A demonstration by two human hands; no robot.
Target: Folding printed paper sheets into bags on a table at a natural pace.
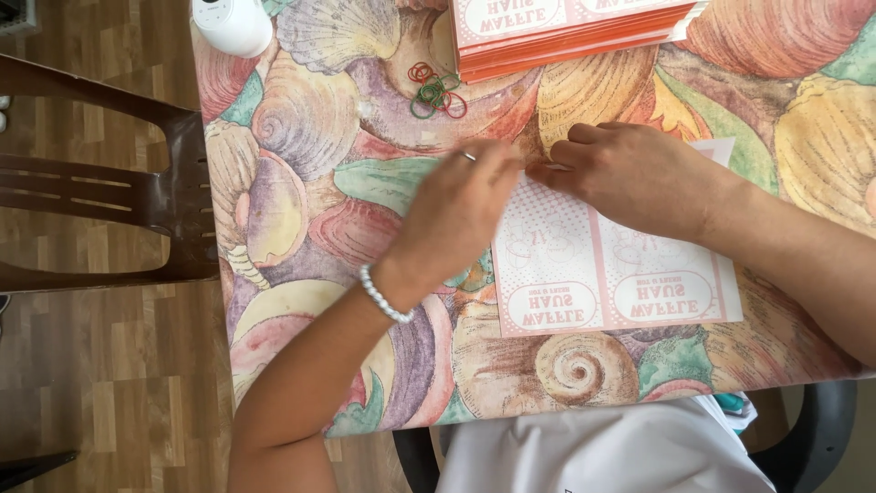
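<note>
— Where does the view look from?
— From the head, straight down, close over the table (301, 137).
— What frames it?
— Floor (91, 365) left, far stack (566, 36) cropped at top, lap near.

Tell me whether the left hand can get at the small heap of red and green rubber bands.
Probably yes: the left hand lies close below the rubber bands, with only bare shell-patterned tablecloth between.
</note>
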